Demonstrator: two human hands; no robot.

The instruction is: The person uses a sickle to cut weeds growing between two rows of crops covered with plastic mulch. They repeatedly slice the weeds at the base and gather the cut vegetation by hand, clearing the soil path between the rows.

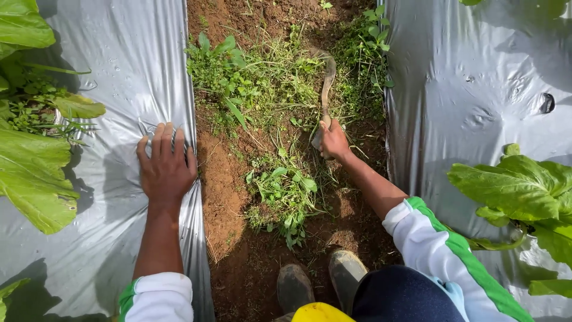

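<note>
Left hand flat, fingers spread loose, on crinkled silver plastic mulch sheet left of the brown soil furrow. Right hand clenched around handle of curved rusty metal sickle, blade among green weeds within that furrow.

silver plastic mulch both sides; leafy plants on it; muddy boots.

No packages, labels, signs or screens show here.
</note>
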